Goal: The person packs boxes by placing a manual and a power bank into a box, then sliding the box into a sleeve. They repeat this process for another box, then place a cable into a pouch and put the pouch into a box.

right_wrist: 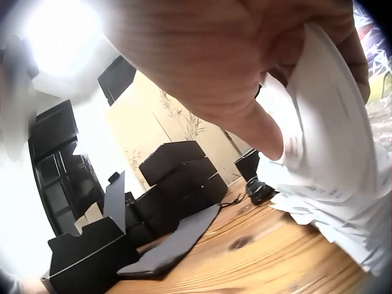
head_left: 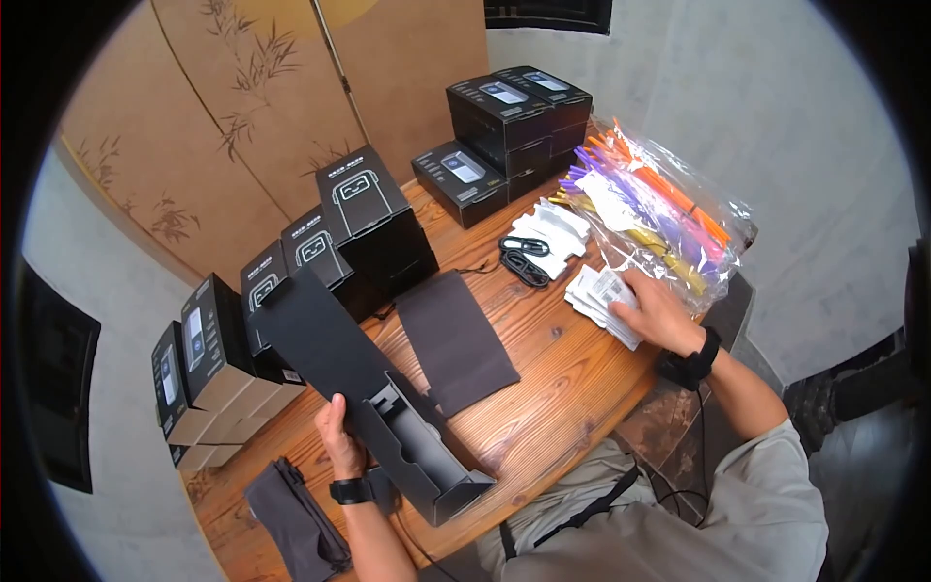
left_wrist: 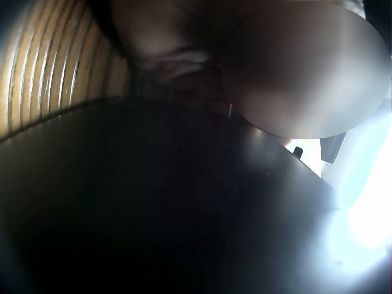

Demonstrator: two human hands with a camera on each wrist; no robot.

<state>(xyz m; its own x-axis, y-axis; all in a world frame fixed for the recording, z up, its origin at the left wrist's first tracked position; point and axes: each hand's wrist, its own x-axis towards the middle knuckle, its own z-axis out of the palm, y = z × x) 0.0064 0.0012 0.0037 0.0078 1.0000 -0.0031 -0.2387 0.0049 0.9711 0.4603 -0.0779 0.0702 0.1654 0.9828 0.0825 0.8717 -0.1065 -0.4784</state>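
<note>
Open black box [head_left: 400, 464], one: lid raised, tilted at the near edge of the tabletop [head_left: 558, 388], gripped at its side by the left hand [head_left: 341, 441]. White folded leaflets [head_left: 588, 297], one stack: right hand [head_left: 664, 312] pinching the top leaflet [right_wrist: 334, 116] between thumb and fingers. Hands well apart. Grey drawstring pouch [head_left: 458, 339], flat between them. Black coiled cables [head_left: 525, 262], beside the clear plastic bag [head_left: 645, 209] of coloured sticks.

Papers [head_left: 594, 299] R of box [head_left: 390, 454], on tbl [head_left: 548, 388]
</note>
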